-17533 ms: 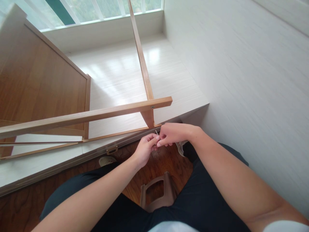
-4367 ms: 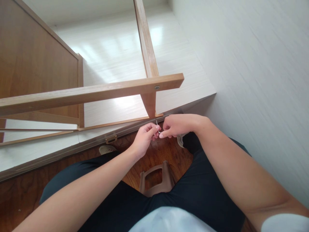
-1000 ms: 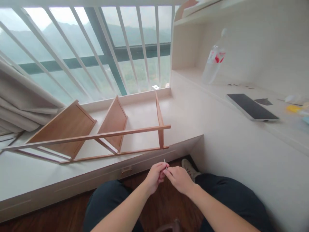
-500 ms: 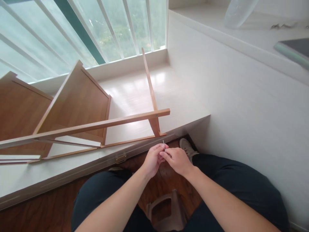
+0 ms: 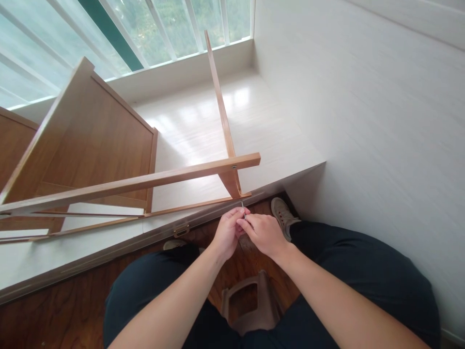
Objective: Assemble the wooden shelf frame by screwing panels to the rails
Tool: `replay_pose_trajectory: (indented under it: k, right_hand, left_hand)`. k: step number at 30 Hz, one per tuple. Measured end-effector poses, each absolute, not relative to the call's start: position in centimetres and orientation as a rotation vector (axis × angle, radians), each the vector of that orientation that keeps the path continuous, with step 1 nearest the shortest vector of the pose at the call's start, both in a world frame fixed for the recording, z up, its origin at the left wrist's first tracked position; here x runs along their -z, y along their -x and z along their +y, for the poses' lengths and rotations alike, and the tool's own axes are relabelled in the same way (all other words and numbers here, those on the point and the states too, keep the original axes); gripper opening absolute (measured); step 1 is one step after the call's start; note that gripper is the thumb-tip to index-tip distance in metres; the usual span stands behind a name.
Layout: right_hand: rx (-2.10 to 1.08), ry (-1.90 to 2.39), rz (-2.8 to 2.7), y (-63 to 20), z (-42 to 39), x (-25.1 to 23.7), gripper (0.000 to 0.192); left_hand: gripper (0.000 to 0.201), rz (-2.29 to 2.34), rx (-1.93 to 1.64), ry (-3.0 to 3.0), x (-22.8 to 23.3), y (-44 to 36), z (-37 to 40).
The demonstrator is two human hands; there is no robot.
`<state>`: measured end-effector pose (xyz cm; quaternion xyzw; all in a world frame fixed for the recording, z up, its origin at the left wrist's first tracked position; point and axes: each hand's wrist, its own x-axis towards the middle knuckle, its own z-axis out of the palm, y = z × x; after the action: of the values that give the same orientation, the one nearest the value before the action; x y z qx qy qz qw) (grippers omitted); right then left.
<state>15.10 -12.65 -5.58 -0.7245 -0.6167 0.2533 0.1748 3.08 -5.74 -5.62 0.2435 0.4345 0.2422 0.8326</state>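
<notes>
- Two hands meet at the centre of the head view: the left hand [image 5: 227, 232] and right hand [image 5: 264, 233] are both closed in a fingertip pinch on a thin metal key [image 5: 242, 207].
- Its short visible end sticks up from between the fingertips, long axis near upright, pointing toward the lower corner of the wooden frame [image 5: 232, 180] just above.
- That frame lies on the white platform [image 5: 269, 140]; neither hand is clearly nearer to it.
- Lower centre, a brown stool [image 5: 247, 303] shows between the knees.
</notes>
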Motion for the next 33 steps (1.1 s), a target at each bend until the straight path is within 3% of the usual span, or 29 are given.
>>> replay_pose_trajectory:
  k: [33]
  right_hand:
    - [-0.697, 2.037, -1.767, -15.19, -12.72, 5.47, 0.046]
  left_hand:
    - [0.036, 0.947, -0.491, -0.631, 5.13, -2.96, -5.59]
